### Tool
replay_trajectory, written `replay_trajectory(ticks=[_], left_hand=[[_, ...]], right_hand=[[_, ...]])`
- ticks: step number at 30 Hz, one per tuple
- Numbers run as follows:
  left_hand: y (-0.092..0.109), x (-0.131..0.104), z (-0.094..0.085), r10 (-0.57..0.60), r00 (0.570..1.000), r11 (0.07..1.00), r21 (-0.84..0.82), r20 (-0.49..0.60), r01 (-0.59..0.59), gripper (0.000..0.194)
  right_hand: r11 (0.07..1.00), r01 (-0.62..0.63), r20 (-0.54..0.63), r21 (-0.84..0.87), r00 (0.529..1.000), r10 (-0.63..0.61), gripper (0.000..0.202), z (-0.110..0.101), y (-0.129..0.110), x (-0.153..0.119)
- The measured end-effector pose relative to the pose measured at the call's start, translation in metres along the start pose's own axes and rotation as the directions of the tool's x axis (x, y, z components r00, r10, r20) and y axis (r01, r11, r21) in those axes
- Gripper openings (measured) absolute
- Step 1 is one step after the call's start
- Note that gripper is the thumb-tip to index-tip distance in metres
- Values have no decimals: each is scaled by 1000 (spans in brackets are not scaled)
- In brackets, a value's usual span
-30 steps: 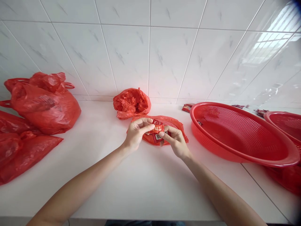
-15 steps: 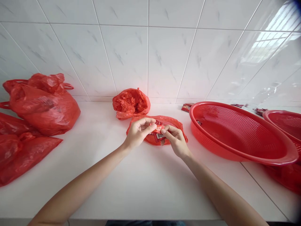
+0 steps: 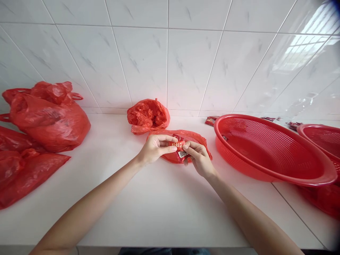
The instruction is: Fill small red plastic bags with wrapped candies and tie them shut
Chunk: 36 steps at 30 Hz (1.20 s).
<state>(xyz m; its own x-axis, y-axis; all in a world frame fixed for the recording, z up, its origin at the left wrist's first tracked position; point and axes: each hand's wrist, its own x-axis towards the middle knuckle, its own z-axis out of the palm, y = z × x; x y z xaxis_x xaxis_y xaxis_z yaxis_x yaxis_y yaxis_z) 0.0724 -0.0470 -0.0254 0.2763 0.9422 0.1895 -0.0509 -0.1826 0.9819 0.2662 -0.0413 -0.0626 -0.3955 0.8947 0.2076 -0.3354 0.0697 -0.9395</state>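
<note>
Between my two hands is a small red packet with pale lettering. My left hand is closed on its left end, thumb below and fingers above. At the other end my right hand pinches it with thumb and forefinger. Just beneath lies a dark red packet with a white label; whether my right fingers also touch it I cannot tell. Both hands are over a flattened red plastic bag on the white counter.
A crumpled red bag sits behind, near the tiled wall. Full red bags are piled at the left. On the right stands a large red perforated basket, with a second basket beyond. Red packets lie by the wall.
The small packet has turned a little, so its lettering shows differently. My left fingers have straightened slightly and shifted left along it. My right hand is nearly where it was.
</note>
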Motion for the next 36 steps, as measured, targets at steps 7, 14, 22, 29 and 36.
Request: replay_trajectory(ticks=[7, 14, 22, 29, 36], left_hand=[[2, -1, -2, -8, 1000, 999, 47, -27, 10, 32], [3, 0, -4, 15, 998, 998, 58, -54, -12, 33], [3, 1, -4, 18, 998, 998, 61, -67, -14, 32], [-13, 6, -10, 30, 990, 991, 131, -139, -12, 33], [-44, 17, -24, 42, 986, 932, 362, -159, 18, 30]], right_hand=[[1000, 19, -7, 2, 1000, -19, 26, -1, 1, 0], [999, 36, -13, 0, 999, -36, 27, -3, 1, 0], [1000, 12, -27, 17, 1000, -12, 13, -5, 2, 0], [997, 30, -112, -71, 993, -38, 22, -9, 6, 3], [995, 22, -136, -99, 990, -35, 33, -8, 8, 2]])
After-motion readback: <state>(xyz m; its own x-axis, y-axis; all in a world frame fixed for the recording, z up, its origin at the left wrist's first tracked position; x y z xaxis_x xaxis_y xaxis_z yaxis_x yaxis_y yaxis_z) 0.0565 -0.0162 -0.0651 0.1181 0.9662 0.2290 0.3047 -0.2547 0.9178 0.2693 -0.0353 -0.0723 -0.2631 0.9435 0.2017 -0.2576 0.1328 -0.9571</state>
